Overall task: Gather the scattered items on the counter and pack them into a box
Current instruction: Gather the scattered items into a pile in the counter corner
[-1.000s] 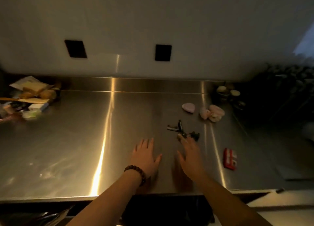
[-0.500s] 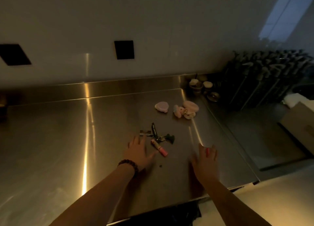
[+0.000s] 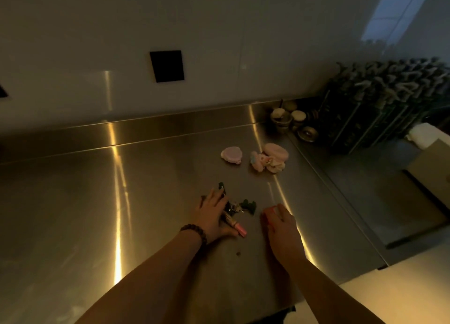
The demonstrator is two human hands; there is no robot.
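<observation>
Two hands lie on the counter [image 3: 102, 202]: the left hand [image 3: 211, 216] rests flat, fingers spread, over a keychain clutter [image 3: 239, 205] and pink tube [image 3: 237, 227]. At three o'clock, the right hand [image 3: 280, 226] covers a red item [image 3: 274, 208]; grip unclear. Pink cases [image 3: 255, 156] sit at twelve o'clock.

Keychain clutter [image 3: 237, 205] under left hand [image 3: 211, 216], right hand [image 3: 280, 228] beside; compact [image 3: 231, 154] and hair ties [image 3: 270, 159] behind.

Surface: brushed stainless-steel counter [image 3: 121, 214] with a low upstand at the back.
Centre: dark green cluster of small items [image 3: 243, 205], pink-capped tube [image 3: 237, 227] just in front.
Behind the cluster: round pink compact [image 3: 231, 155]; beside it a pale pink heap [image 3: 270, 160].
Back right of the cluster: small round metal cups [image 3: 289, 122].
</observation>
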